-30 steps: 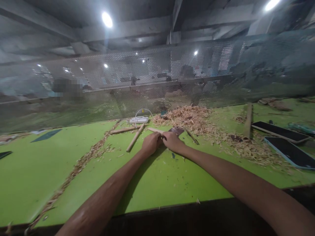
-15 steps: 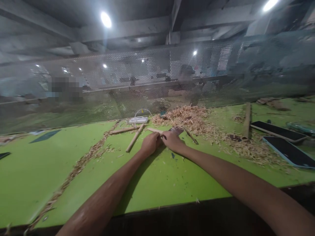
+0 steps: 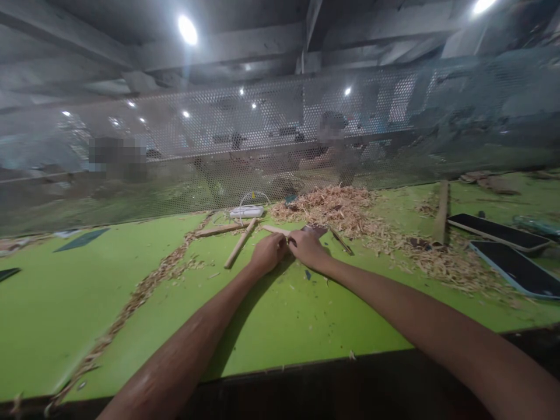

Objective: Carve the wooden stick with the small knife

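Stick [image 3: 275, 230] is seen just beyond left hand [image 3: 266, 253] and right hand [image 3: 307, 248], both curled close together, pinch hidden so grip can't be told; stick could be skewed if pressed unevenly.

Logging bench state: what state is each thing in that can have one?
left hand: curled, grip hidden
right hand: curled, grip hidden
pale stick: partly hidden by the hands
loose stick: lying, not held
black phone: flat, screen dark
blue-edged phone: flat, screen dark
shavings: heaped and scattered
mesh: upright
ceiling light: lit
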{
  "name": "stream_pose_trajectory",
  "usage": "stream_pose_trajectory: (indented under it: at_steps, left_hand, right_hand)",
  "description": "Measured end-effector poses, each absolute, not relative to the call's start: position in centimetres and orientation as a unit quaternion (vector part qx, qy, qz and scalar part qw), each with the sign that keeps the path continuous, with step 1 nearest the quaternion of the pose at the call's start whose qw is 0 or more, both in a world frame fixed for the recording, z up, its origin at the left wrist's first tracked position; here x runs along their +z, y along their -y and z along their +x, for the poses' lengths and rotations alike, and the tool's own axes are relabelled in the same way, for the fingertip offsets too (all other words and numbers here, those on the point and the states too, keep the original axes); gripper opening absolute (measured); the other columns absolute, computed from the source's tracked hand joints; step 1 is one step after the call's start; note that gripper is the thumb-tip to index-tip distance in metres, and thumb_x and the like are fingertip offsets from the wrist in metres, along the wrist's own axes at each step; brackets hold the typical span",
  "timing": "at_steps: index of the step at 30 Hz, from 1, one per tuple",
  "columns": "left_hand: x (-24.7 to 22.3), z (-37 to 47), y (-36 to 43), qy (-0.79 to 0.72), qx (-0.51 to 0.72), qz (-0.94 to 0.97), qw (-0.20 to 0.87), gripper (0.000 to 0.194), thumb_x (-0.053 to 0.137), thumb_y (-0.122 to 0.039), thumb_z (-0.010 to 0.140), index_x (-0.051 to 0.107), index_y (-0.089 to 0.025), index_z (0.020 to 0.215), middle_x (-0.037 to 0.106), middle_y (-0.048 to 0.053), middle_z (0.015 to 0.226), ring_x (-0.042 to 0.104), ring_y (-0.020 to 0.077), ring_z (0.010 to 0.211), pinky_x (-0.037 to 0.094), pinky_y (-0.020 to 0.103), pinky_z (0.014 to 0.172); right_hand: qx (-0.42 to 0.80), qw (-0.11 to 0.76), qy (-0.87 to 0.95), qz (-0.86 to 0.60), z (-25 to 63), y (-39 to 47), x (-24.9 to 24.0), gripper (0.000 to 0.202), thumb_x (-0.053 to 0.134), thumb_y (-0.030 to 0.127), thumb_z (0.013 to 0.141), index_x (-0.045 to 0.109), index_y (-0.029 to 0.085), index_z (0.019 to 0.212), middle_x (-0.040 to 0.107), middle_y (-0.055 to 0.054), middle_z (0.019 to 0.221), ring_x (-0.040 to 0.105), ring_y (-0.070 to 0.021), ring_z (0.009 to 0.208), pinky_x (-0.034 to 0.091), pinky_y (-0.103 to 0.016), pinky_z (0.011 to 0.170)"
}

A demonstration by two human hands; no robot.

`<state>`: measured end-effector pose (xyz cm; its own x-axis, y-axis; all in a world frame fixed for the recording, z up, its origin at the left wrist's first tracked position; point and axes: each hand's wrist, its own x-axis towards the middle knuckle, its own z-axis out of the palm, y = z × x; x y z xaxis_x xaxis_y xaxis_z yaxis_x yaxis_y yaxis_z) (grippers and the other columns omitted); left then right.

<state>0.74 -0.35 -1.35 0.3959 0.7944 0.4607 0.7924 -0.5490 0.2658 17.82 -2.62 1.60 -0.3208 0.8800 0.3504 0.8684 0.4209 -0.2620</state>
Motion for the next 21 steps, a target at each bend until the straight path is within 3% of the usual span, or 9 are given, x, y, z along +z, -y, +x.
stream_pose_trajectory:
  at_steps: [10, 21]
  left_hand:
    - [-1.35, 0.66, 0.31, -0.463, 0.28, 0.841, 0.019, 0.014, 0.06, -0.016, 0.093, 0.073, -0.017, 0.095, 0.076, 0.009, 0.096, 0.064, 0.0212, 0.082, 0.047, 0.03, 0.076]
    - [-1.13, 1.0, 0.63, -0.485, 0.27, 0.832, 0.01, 0.014, 0.057, -0.017, 0.095, 0.07, -0.018, 0.092, 0.074, 0.008, 0.094, 0.064, 0.0211, 0.082, 0.044, 0.029, 0.072]
  right_hand:
    - [0.029, 0.209, 0.823, -0.527, 17.87, 2.69, 1.63, 0.027, 0.053, 0.013, 0.099, 0.076, 0.007, 0.113, 0.077, -0.016, 0.113, 0.067, -0.0208, 0.098, 0.045, -0.029, 0.086]
    - [0.016, 0.207, 0.813, -0.544, 17.74, 2.38, 1.27, 0.025, 0.053, 0.016, 0.1, 0.075, 0.012, 0.109, 0.076, -0.013, 0.109, 0.067, -0.0214, 0.097, 0.047, -0.029, 0.087]
